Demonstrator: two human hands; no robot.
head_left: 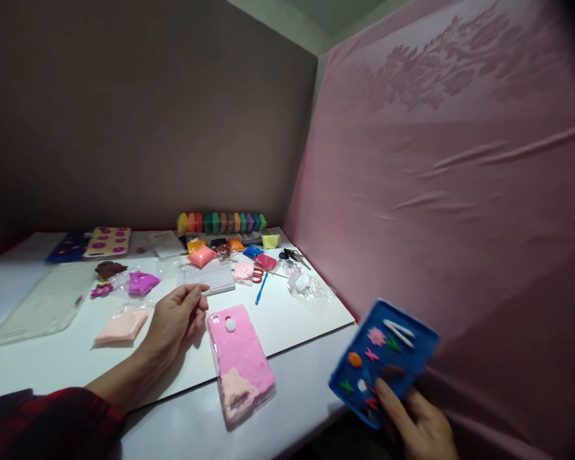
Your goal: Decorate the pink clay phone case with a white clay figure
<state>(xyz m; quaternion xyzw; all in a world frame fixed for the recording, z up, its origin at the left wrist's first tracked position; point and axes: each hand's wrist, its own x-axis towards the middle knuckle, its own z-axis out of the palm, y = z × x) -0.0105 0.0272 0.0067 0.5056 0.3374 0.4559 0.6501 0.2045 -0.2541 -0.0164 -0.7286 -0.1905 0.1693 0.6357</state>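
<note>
My right hand [414, 418] grips a blue clay-covered case [381, 358] by its lower edge, thumb across its front, out past the table's right front side. Small raised shapes decorate the case: a pink flower, white strips, green leaves and an orange oval. My left hand [179, 313] rests on the white board with its fingers curled together; nothing shows in them. Just right of it lies a clear phone case [242, 367] filled with pink clay, with a peach patch at its lower end and a white round spot near the top.
Peach [122, 324] and purple clay packets [142, 282] lie left, near a clear tablet-sized cover [38, 303]. Behind are a lined card [211, 279], a blue tool [261, 289], red-handled scissors [257, 275], keys [294, 255] and a row of coloured clays [223, 222]. A pink cloth wall [436, 191] borders the right.
</note>
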